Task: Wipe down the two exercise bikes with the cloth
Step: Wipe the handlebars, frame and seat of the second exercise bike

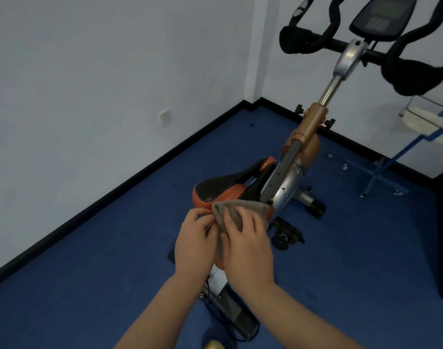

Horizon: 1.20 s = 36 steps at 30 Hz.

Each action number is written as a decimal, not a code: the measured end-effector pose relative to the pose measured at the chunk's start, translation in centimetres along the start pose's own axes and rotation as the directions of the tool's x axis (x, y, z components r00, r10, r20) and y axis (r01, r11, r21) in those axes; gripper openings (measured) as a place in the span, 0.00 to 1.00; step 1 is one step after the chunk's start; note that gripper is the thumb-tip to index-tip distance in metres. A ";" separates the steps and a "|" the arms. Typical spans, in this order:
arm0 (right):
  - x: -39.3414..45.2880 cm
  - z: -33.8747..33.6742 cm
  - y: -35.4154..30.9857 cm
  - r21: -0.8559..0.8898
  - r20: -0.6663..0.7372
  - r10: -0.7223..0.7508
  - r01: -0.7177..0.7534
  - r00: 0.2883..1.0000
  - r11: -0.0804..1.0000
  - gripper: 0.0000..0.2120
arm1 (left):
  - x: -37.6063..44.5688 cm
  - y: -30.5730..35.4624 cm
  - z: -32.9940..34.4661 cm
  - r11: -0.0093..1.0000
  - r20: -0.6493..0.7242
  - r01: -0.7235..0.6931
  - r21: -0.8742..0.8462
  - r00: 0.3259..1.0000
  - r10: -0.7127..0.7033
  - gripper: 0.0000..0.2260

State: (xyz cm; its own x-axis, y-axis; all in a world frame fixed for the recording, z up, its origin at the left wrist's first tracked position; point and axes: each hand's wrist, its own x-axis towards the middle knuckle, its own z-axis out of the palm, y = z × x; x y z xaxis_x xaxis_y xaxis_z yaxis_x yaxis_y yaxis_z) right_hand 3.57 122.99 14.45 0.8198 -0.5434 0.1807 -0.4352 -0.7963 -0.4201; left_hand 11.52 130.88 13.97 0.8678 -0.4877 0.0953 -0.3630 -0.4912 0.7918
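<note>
the grey cloth [236, 214] sat between both hands, just over the rear of the saddle [220, 191] of the orange exercise bike [308, 132]. the left hand [194, 238] pinched its left edge; the right hand [248, 244] grasped it from above. blue floor [114, 248] lay open to the left, up to the black skirting [129, 182].

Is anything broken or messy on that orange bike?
Nothing looks broken. The bike stands upright, its saddle in place. Both hands, left hand and right hand, hold the grey cloth by the saddle.
</note>
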 end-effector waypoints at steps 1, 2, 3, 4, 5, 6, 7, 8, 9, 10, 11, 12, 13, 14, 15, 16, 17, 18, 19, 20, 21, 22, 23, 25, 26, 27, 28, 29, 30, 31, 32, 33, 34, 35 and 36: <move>0.2 -0.2 0.4 -0.011 0.016 -0.025 0.025 1.000 1.000 0.21 | 0.2 0.1 -0.1 1.000 0.003 -0.009 0.008 1.000 0.009 0.07; 1.3 -0.3 1.0 -0.003 0.024 -0.015 0.016 1.000 1.000 0.20 | 0.6 0.3 0.0 1.000 0.000 -0.025 -0.008 1.000 0.025 0.07; 3.0 -0.4 1.6 0.022 0.032 0.038 -0.038 0.999 0.999 0.19 | 0.9 0.6 0.1 0.999 -0.003 -0.046 -0.029 0.999 0.045 0.07; 4.7 -0.4 2.1 0.045 0.030 0.119 -0.120 0.992 0.992 0.18 | 1.3 1.1 0.4 0.997 -0.002 -0.070 -0.035 0.998 0.070 0.07; 5.7 -0.6 2.1 0.078 0.040 0.190 -0.192 0.981 0.978 0.18 | 1.7 1.7 0.6 0.995 0.009 -0.091 -0.029 0.996 0.092 0.07; 5.9 -0.4 2.0 0.102 0.031 0.217 -0.219 0.976 0.970 0.17 | 2.1 2.3 0.8 0.995 0.021 -0.100 -0.031 0.995 0.101 0.07; 5.3 -0.1 1.8 0.115 0.001 0.210 -0.209 0.978 0.971 0.17 | 2.4 2.8 1.0 0.995 0.029 -0.087 -0.045 0.996 0.089 0.07; 4.1 0.2 1.7 0.118 -0.019 0.185 -0.182 0.983 0.976 0.17 | 2.7 3.1 1.2 0.997 0.034 -0.066 -0.049 0.997 0.068 0.08; 2.8 0.3 1.8 0.125 -0.021 0.150 -0.146 0.988 0.981 0.17 | 2.9 3.2 1.4 0.998 0.041 -0.050 -0.035 0.998 0.051 0.09; 2.1 0.2 2.2 0.147 -0.004 0.125 -0.123 0.992 0.981 0.18 | 3.0 3.2 1.6 0.999 0.046 -0.049 -0.006 0.998 0.050 0.08; 2.7 0.0 2.9 0.179 0.007 0.122 -0.121 0.993 0.976 0.18 | 3.0 3.2 1.7 0.998 0.050 -0.064 0.026 0.997 0.062 0.07; 4.3 -0.1 3.7 0.209 0.023 0.153 -0.154 0.988 0.966 0.18 | 3.1 3.1 1.9 0.995 0.047 -0.086 0.052 0.995 0.084 0.07; 6.2 -0.1 4.1 0.223 0.045 0.209 -0.214 0.977 0.951 0.18 | 3.2 3.0 2.1 0.992 0.035 -0.104 0.076 0.994 0.101 0.07; 7.9 -0.2 4.2 0.225 0.063 0.259 -0.267 0.964 0.937 0.18 | 3.2 3.0 2.3 0.988 0.020 -0.112 0.102 0.994 0.111 0.07; 9.0 0.0 4.1 0.228 0.060 0.295 -0.301 0.953 0.926 0.18 | 3.2 3.1 2.6 0.986 0.003 -0.112 0.123 0.994 0.113 0.07; 9.1 0.3 4.0 0.253 0.045 0.312 -0.313 0.949 0.916 0.19 | 3.1 3.3 2.9 0.987 -0.019 -0.096 0.132 0.995 0.099 0.07; 8.4 0.7 3.8 0.297 0.043 0.304 -0.303 0.952 0.906 0.20 | 3.1 3.5 3.3 0.990 -0.052 -0.070 0.126 0.996 0.077 0.07; 7.4 1.2 3.8 0.345 0.063 0.282 -0.286 0.957 0.894 0.22 | 2.9 3.7 3.6 0.993 -0.094 -0.047 0.107 0.994 0.057 0.07; 6.5 1.4 3.9 0.397 0.096 0.262 -0.279 0.960 0.874 0.23 | 2.8 3.7 3.9 0.996 -0.141 -0.031 0.089 0.989 0.043 0.07; 6.4 1.3 4.2 0.440 0.131 0.261 -0.292 0.956 0.849 0.24 | 2.7 3.8 4.3 0.997 -0.185 -0.021 0.077 0.982 0.035 0.06; 7.2 1.2 4.6 0.469 0.157 0.287 -0.327 0.945 0.820 0.24 | 2.7 4.0 4.6 0.997 -0.224 -0.011 0.070 0.974 0.026 0.06; 8.7 1.1 5.0 0.479 0.173 0.335 -0.377 0.926 0.793 0.24 | 2.8 4.1 5.0 0.998 -0.259 0.004 0.065 0.966 0.013 0.06; 10.3 1.0 5.2 0.482 0.179 0.384 -0.421 0.906 0.768 0.25 | 3.0 4.2 5.3 0.997 -0.292 0.019 0.070 0.957 0.002 0.06; 12.1 1.1 5.7 0.487 0.174 0.420 -0.448 0.891 0.750 0.26 | 3.3 4.6 6.0 0.992 -0.345 0.051 0.114 0.938 -0.009 0.06; 12.0 1.2 5.9 0.492 0.177 0.405 -0.437 0.897 0.753 0.27 | 3.5 4.9 6.3 0.989 -0.371 0.072 0.126 0.928 -0.020 0.06; 11.3 1.4 6.1 0.498 0.183 0.364 -0.406 0.913 0.767 0.27 | 3.7 5.1 6.5 0.988 -0.396 0.098 0.121 0.917 -0.043 0.06; 10.4 1.6 6.4 0.507 0.190 0.296 -0.352 0.936 0.787 0.27 | 3.9 5.2 6.6 0.987 -0.423 0.126 0.103 0.903 -0.072 0.05; 10.1 1.5 7.0 0.523 0.192 0.235 -0.302 0.953 0.797 0.27 | 4.1 5.2 6.9 0.984 -0.449 0.152 0.091 0.888 -0.095 0.05; 10.7 1.4 7.9 0.531 0.185 0.213 -0.280 0.959 0.800 0.27 | 4.4 5.3 7.2 0.980 -0.472 0.175 0.096 0.875 -0.110 0.05; 12.3 1.3 8.9 0.524 0.177 0.227 -0.287 0.958 0.802 0.26 | 4.6 5.4 7.5 0.974 -0.490 0.195 0.115 0.864 -0.115 0.06; 14.4 1.1 10.1 0.516 0.202 0.269 -0.336 0.942 0.788 0.25 | 4.8 5.4 7.8 0.969 -0.505 0.207 0.137 0.856 -0.112 0.06; 16.7 0.6 11.3 0.515 0.232 0.293 -0.373 0.927 0.772 0.24 | 4.9 5.4 8.1 0.965 -0.521 0.214 0.151 0.847 -0.106 0.06; 18.3 0.3 12.5 0.494 0.246 0.275 -0.364 0.929 0.789 0.21 | 4.8 5.4 8.2 0.964 -0.542 0.216 0.158 0.835 -0.098 0.07; 19.0 0.0 13.1 0.438 0.228 0.207 -0.290 0.951 0.851 0.19 | 4.7 5.4 8.4 0.964 -0.566 0.216 0.158 0.819 -0.091 0.08; 18.8 -0.3 13.3 0.331 0.185 0.090 -0.149 0.979 0.932 0.17 | 4.6 5.3 8.5 0.964 -0.593 0.215 0.153 0.801 -0.085 0.08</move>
State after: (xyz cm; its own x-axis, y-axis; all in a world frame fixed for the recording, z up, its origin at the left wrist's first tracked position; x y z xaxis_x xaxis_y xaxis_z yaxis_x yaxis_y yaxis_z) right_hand 13.05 102.16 12.56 0.8317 -0.5547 -0.0254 -0.4040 -0.5731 -0.7130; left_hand 10.70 119.89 13.51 0.9269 0.0790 0.3669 -0.2151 -0.6893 0.6918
